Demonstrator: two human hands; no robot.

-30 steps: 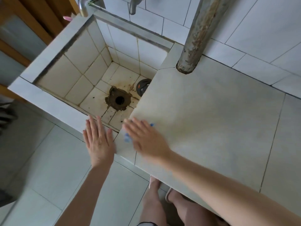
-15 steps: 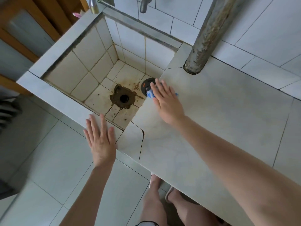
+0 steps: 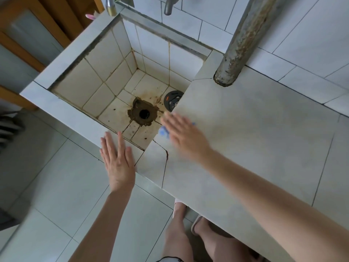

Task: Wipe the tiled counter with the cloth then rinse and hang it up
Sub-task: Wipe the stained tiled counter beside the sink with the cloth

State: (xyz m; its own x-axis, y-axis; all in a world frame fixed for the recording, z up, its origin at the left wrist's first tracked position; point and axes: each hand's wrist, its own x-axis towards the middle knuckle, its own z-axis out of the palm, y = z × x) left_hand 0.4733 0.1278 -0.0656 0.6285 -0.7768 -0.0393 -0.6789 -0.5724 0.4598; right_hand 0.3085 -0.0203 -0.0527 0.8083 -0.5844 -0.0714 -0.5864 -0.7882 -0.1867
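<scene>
My right hand lies flat, fingers straight, on a blue cloth and presses it against the pale tiled counter near the counter's left edge beside the sink. Only a small blue corner of the cloth shows past my fingers. The hand is motion-blurred. My left hand rests flat with spread fingers on the front rim of the tiled sink, holding nothing.
The sink basin has a stained drain hole and a dark round strainer lying at its right side. Two taps stand above its back rim. A rusty pipe rises from the counter's back. A crack runs near the counter's front-left corner.
My right hand slid the cloth from the counter's front edge up toward the strainer, then back toward me along the left edge. My left hand stayed on the sink rim.
</scene>
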